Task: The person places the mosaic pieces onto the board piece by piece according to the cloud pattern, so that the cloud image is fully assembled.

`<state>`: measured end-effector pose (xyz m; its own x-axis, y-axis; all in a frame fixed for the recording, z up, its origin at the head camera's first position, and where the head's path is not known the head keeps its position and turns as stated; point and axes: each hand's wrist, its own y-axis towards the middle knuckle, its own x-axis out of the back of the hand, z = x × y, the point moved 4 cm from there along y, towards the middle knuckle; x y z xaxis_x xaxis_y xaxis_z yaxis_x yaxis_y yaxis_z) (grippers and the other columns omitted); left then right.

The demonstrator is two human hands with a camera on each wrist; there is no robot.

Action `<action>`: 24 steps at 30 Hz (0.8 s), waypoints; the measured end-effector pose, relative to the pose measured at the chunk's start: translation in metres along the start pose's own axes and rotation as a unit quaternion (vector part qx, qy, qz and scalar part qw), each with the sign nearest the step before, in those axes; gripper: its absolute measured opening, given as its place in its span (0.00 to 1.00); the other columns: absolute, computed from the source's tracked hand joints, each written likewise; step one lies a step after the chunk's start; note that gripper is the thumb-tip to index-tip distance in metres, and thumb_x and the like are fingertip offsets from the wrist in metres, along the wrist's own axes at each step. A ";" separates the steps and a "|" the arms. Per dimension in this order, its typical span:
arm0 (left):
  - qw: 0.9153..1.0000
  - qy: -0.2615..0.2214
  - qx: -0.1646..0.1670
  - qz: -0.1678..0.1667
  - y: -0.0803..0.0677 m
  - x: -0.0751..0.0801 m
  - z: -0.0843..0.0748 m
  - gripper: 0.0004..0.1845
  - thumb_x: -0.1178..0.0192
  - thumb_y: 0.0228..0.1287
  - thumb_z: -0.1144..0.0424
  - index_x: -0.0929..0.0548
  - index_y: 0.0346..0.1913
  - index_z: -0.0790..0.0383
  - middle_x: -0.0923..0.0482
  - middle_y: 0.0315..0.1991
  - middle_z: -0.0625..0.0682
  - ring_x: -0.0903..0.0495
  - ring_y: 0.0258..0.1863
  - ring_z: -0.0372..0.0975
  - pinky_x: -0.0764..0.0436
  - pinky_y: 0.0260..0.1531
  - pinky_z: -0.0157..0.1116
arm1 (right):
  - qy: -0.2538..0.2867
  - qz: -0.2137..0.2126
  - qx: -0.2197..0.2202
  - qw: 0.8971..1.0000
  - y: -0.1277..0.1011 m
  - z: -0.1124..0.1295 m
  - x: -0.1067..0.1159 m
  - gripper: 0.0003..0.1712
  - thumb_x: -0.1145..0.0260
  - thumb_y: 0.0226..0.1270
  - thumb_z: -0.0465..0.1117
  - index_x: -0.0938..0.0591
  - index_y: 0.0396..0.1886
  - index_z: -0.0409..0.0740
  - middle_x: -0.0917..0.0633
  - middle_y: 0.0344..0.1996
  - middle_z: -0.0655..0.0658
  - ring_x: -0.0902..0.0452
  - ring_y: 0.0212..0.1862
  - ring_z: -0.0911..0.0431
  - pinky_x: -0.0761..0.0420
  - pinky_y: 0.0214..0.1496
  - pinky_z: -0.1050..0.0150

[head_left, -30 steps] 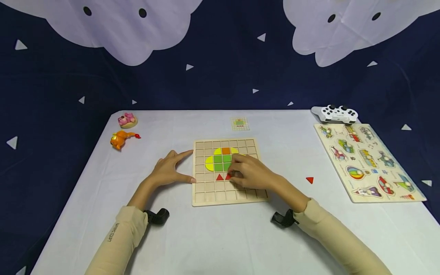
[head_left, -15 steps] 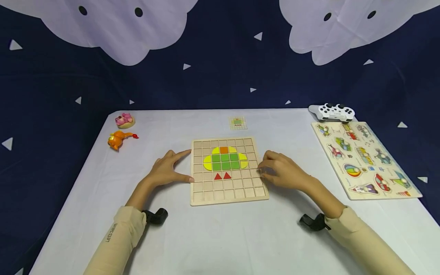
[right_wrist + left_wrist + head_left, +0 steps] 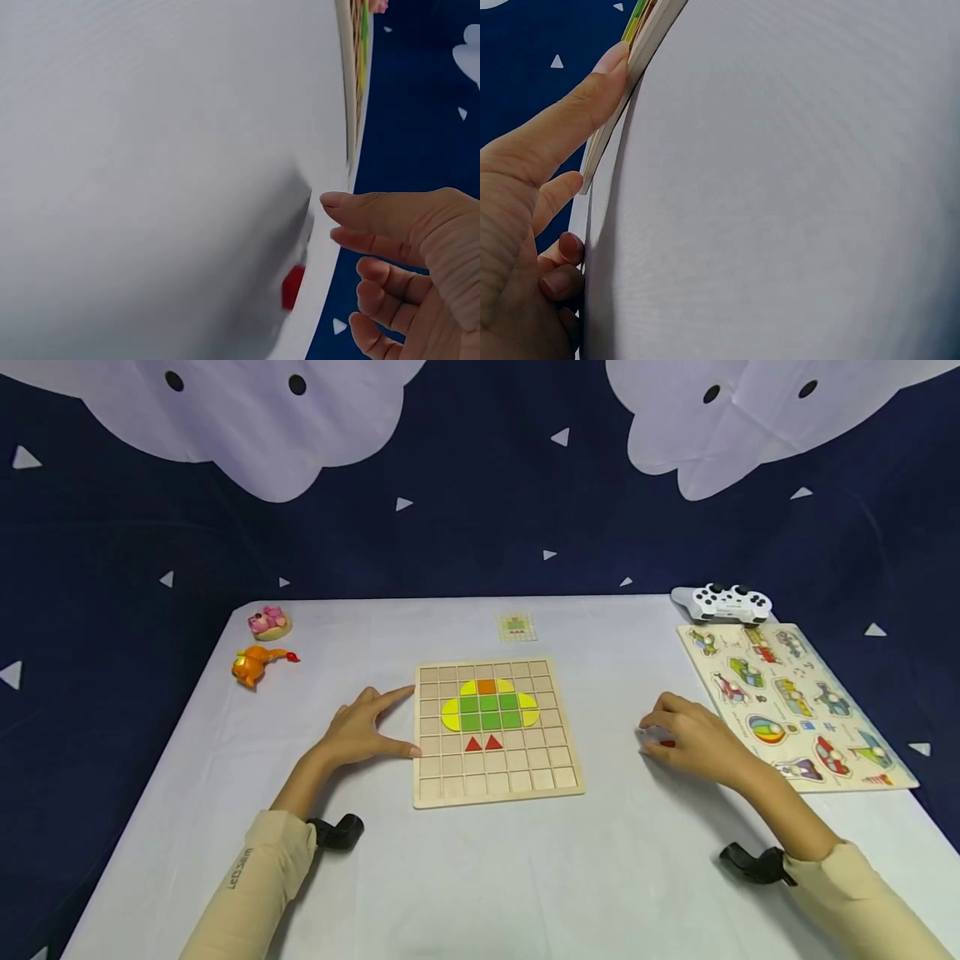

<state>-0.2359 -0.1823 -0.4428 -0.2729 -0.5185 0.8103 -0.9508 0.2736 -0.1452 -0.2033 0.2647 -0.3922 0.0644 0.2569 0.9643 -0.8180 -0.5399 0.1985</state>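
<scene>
A wooden grid board (image 3: 450, 777) lies on the table, with a pattern of green, yellow and orange pieces on it. Below that pattern sit two red triangles (image 3: 472, 744). My left hand (image 3: 357, 732) touches the board's left edge with thumb and index finger spread apart. To the right of the board, my right hand (image 3: 693, 739) is over a loose red triangle (image 3: 293, 287) on the table. In the right wrist view that triangle is apart from the loosely bent fingers, which hold nothing; thumb and index tips are close together. The head view shows it partly hidden.
A small pattern card (image 3: 517, 627) lies behind the board. At the right are a picture puzzle board (image 3: 757, 760) and a white game controller (image 3: 723, 603). An orange toy (image 3: 255, 665) and a pink toy (image 3: 269, 622) stand at the back left.
My right hand has left the grid board and moved right to the loose red triangle. Two red triangles on the board are now uncovered. My left hand stays at the board's edge.
</scene>
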 end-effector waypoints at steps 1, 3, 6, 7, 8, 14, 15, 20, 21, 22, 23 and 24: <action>1.000 0.001 0.000 0.000 0.000 0.000 0.000 0.57 0.23 0.39 0.37 0.36 0.76 0.45 0.31 0.44 0.55 0.34 0.39 0.44 0.37 0.44 0.44 | -0.006 -0.003 -0.001 1.000 -0.003 -0.003 0.001 0.15 0.20 0.47 0.38 0.12 0.37 0.39 0.23 0.32 0.48 0.32 0.29 0.60 0.28 0.32 0.61; 1.000 0.002 0.001 0.000 0.000 0.001 0.000 0.57 0.23 0.39 0.37 0.36 0.76 0.45 0.31 0.43 0.54 0.34 0.39 0.44 0.37 0.44 0.44 | -0.016 -0.004 -0.008 1.000 -0.008 -0.007 0.003 0.15 0.20 0.46 0.38 0.12 0.36 0.39 0.23 0.32 0.48 0.32 0.29 0.60 0.28 0.31 0.59; 1.000 0.001 0.002 0.001 0.000 0.001 0.001 0.57 0.23 0.39 0.37 0.36 0.76 0.45 0.32 0.43 0.54 0.34 0.38 0.44 0.37 0.44 0.43 | -0.027 -0.009 -0.012 1.000 -0.014 -0.013 0.005 0.14 0.20 0.46 0.39 0.12 0.33 0.40 0.24 0.31 0.48 0.31 0.28 0.59 0.28 0.30 0.58; 1.000 0.000 0.002 0.001 0.000 0.001 0.001 0.57 0.23 0.39 0.37 0.36 0.76 0.45 0.32 0.43 0.54 0.34 0.38 0.44 0.37 0.44 0.43 | -0.029 -0.009 -0.015 0.999 -0.015 -0.015 0.005 0.13 0.20 0.47 0.40 0.12 0.33 0.41 0.24 0.30 0.49 0.30 0.28 0.59 0.28 0.30 0.58; 1.000 -0.001 0.002 0.002 0.000 0.001 0.001 0.57 0.23 0.39 0.37 0.36 0.76 0.45 0.32 0.43 0.54 0.34 0.38 0.44 0.37 0.44 0.43 | -0.031 -0.007 -0.020 0.999 -0.017 -0.017 0.005 0.13 0.20 0.47 0.40 0.12 0.32 0.41 0.24 0.30 0.49 0.29 0.28 0.58 0.29 0.30 0.57; 1.000 -0.002 0.001 0.004 0.000 0.001 0.001 0.57 0.23 0.39 0.37 0.36 0.76 0.46 0.32 0.44 0.55 0.34 0.39 0.44 0.37 0.44 0.43 | -0.030 0.004 -0.043 0.999 -0.022 -0.024 0.004 0.11 0.21 0.50 0.42 0.11 0.29 0.41 0.23 0.29 0.49 0.27 0.28 0.57 0.28 0.30 0.57; 1.000 -0.002 0.001 0.004 0.000 0.001 0.001 0.57 0.23 0.39 0.37 0.36 0.76 0.46 0.32 0.44 0.55 0.34 0.39 0.44 0.37 0.44 0.43 | -0.029 0.004 -0.044 0.999 -0.023 -0.024 0.004 0.10 0.21 0.50 0.42 0.11 0.29 0.41 0.23 0.28 0.49 0.28 0.28 0.57 0.28 0.30 0.57; 1.000 -0.002 0.001 0.002 0.000 0.000 0.001 0.57 0.23 0.39 0.37 0.36 0.76 0.45 0.32 0.43 0.55 0.34 0.38 0.44 0.37 0.44 0.43 | -0.028 -0.008 -0.042 0.999 -0.025 -0.025 0.004 0.09 0.21 0.49 0.41 0.11 0.27 0.43 0.24 0.27 0.50 0.29 0.27 0.59 0.30 0.28 0.59; 1.000 -0.002 0.001 0.002 0.000 0.000 0.001 0.57 0.23 0.39 0.37 0.36 0.76 0.45 0.32 0.43 0.55 0.35 0.38 0.44 0.38 0.43 0.43 | -0.028 -0.010 -0.042 0.999 -0.025 -0.025 0.004 0.08 0.21 0.49 0.41 0.12 0.26 0.44 0.24 0.27 0.51 0.29 0.27 0.59 0.30 0.28 0.59; 1.000 -0.002 0.001 0.003 0.000 0.000 0.001 0.57 0.23 0.39 0.37 0.37 0.76 0.45 0.32 0.43 0.55 0.35 0.38 0.44 0.38 0.43 0.43 | -0.027 -0.011 -0.043 0.999 -0.026 -0.025 0.004 0.08 0.21 0.49 0.41 0.12 0.26 0.44 0.24 0.27 0.51 0.29 0.27 0.59 0.30 0.28 0.59; 1.000 -0.001 0.001 0.002 0.000 0.000 0.001 0.57 0.23 0.39 0.37 0.36 0.76 0.45 0.32 0.43 0.55 0.35 0.38 0.44 0.38 0.43 0.42 | -0.026 -0.011 -0.043 0.999 -0.026 -0.025 0.004 0.08 0.21 0.49 0.41 0.12 0.26 0.45 0.24 0.27 0.51 0.29 0.27 0.59 0.31 0.28 0.59; 1.000 -0.001 0.001 0.003 0.000 0.000 0.001 0.57 0.23 0.39 0.37 0.36 0.76 0.45 0.32 0.43 0.55 0.35 0.38 0.44 0.37 0.43 0.42 | -0.025 -0.011 -0.044 0.999 -0.026 -0.026 0.004 0.07 0.21 0.49 0.41 0.12 0.26 0.45 0.24 0.27 0.51 0.29 0.27 0.59 0.30 0.28 0.59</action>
<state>-0.2363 -0.1833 -0.4435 -0.2781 -0.5190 0.8083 -0.9496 0.2751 -0.1501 -0.1961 0.3004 -0.3983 0.1091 0.2256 0.9681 -0.8630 -0.4618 0.2049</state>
